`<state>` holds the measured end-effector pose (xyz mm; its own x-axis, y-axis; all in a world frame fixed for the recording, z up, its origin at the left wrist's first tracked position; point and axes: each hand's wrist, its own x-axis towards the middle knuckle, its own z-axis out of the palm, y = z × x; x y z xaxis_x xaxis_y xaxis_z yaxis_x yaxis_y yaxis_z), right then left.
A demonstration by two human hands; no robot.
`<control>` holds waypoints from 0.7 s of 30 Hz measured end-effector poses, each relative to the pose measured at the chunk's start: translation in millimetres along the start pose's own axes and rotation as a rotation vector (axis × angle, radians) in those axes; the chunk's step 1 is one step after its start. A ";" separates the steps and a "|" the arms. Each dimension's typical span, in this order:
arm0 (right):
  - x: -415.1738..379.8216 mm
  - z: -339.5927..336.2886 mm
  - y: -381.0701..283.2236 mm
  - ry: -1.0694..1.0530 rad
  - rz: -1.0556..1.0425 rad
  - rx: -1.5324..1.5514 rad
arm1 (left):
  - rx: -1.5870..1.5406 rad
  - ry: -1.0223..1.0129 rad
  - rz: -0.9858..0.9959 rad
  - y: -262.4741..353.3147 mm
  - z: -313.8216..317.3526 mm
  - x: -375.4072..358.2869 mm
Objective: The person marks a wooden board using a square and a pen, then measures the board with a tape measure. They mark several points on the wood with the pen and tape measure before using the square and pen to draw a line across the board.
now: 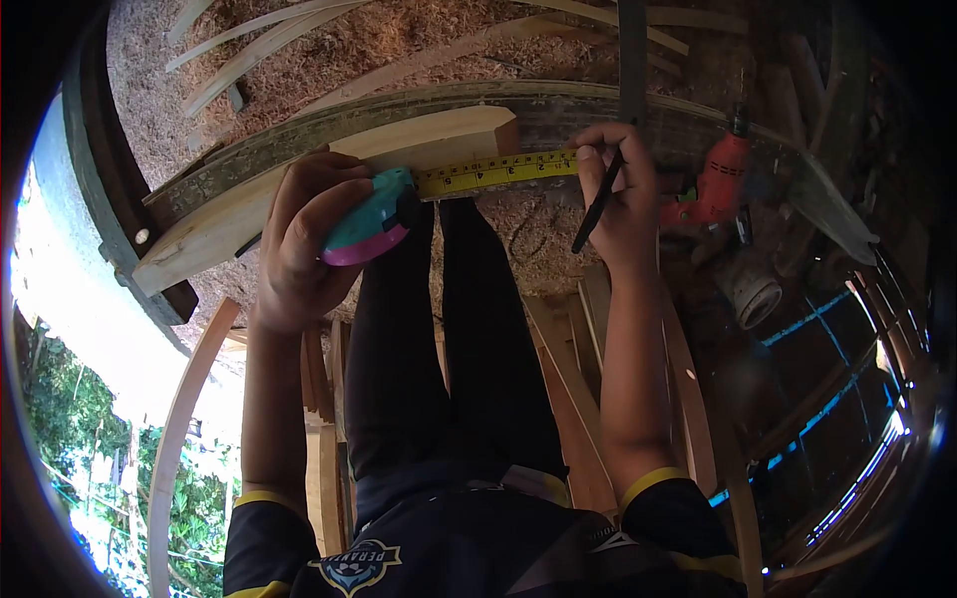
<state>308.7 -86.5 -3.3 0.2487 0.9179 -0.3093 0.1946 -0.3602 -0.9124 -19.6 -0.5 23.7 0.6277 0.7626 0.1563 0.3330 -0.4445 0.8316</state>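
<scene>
Left hand (304,234) gripping tape measure (371,221), right hand (616,189) pinning its blade (495,171)

Tape measure (371,221): teal case with pink underside, held at left, its yellow blade (498,171) pulled out rightward, flat along the near edge of the plank. Pencil (598,204): dark, slim, slanting, tip pointing far toward the blade's right end. Plank (329,169): pale wood, cut square at right end, lying lengthwise, left end nearer.
</scene>
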 end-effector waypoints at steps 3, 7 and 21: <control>-0.3 2.5 6.8 0.006 -0.020 0.005 | -0.010 -0.013 -0.013 1.5 -1.5 0.8; -1.3 4.5 3.2 0.008 -0.021 -0.003 | 0.006 -0.009 -0.031 4.5 -1.6 1.1; 4.2 24.8 -16.3 -0.005 -0.362 -0.382 | 0.011 0.014 -0.057 7.4 -0.4 -0.8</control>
<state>283.1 -72.6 3.6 0.0969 0.9953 0.0050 0.5995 -0.0543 -0.7986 -17.9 -4.2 30.0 0.5972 0.7936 0.1164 0.3759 -0.4052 0.8334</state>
